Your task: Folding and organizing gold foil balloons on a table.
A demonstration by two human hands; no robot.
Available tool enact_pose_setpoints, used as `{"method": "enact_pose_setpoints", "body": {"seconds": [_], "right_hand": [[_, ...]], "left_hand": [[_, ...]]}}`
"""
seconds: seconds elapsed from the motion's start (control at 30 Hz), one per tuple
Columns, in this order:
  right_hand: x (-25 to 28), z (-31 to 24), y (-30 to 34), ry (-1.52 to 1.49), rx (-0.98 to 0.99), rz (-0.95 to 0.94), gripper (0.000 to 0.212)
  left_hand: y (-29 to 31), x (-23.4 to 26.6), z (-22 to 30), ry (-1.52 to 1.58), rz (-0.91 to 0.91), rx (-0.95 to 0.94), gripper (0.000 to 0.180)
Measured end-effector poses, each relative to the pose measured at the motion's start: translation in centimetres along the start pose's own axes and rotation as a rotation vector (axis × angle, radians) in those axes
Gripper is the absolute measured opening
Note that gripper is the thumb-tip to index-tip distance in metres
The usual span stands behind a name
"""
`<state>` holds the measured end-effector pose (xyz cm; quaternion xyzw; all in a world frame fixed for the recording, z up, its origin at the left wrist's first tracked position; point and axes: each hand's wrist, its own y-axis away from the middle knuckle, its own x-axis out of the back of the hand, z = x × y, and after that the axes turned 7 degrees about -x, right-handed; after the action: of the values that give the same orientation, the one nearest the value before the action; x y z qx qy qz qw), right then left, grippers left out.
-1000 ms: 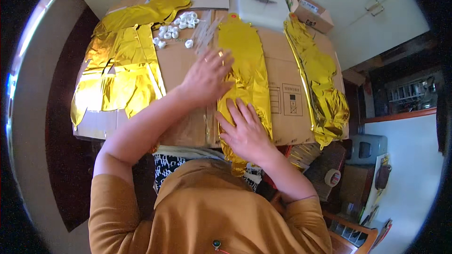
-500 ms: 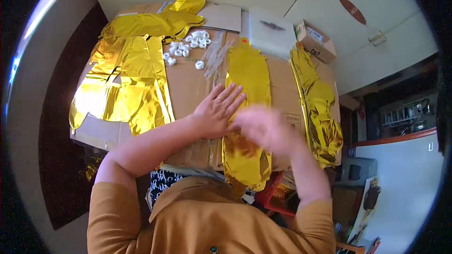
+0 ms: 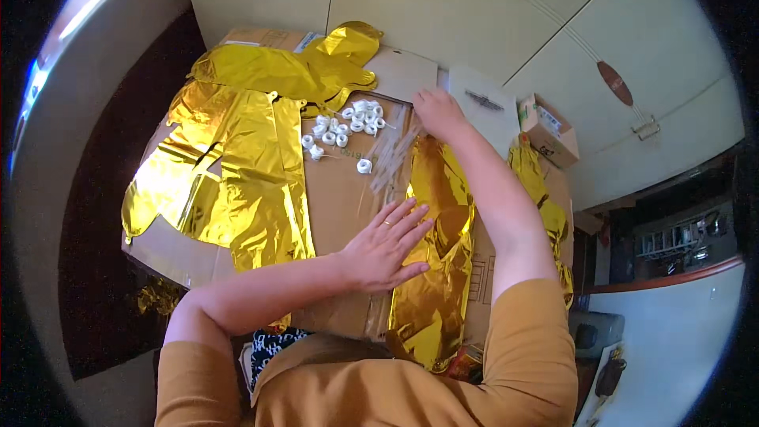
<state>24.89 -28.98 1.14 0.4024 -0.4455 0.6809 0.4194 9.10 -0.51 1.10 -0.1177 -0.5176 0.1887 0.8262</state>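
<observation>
A long gold foil balloon [image 3: 431,308], flat and uninflated, lies lengthwise in front of me on the cardboard [image 3: 332,213]. My left hand [image 3: 383,247] rests on its left edge, palm down with the fingers spread. At its far end my right hand [image 3: 439,115] has the fingers curled closed around the foil tip, which the hand hides. The foil between the two hands bulges and creases. Clear plastic straws [image 3: 387,160] lie just left of my right hand, beside several small rolls of white ribbon [image 3: 368,115].
More flat gold foil balloons [image 3: 257,190] cover the left side, with another gold foil piece [image 3: 296,71] behind them. At the right lies a crumpled gold balloon [image 3: 528,170]. A small open cardboard box [image 3: 548,130] stands at the back right, before pale cabinet doors [image 3: 458,24].
My right hand has gone from the balloon's middle to its far end and closed there. My left hand stays spread on the balloon's left edge. The foil has become more creased; the view has shifted.
</observation>
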Motion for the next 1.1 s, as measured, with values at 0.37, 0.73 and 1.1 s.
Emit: {"method": "enact_pose_setpoints", "body": {"seconds": [0.37, 0.73, 1.1], "right_hand": [[6.9, 1.7, -3.8, 0.221, 0.216, -0.166, 0.007], [24.1, 1.0, 6.5, 0.434, 0.056, 0.289, 0.011], [22.7, -14.2, 30.7, -1.745, -1.064, 0.567, 0.041]], "left_hand": [[-1.6, 3.0, 0.9, 0.288, 0.064, 0.055, 0.049], [-0.4, 6.7, 2.1, 0.235, 0.166, 0.031, 0.041], [3.7, 9.1, 6.7, 0.122, 0.482, 0.070, 0.027]]}}
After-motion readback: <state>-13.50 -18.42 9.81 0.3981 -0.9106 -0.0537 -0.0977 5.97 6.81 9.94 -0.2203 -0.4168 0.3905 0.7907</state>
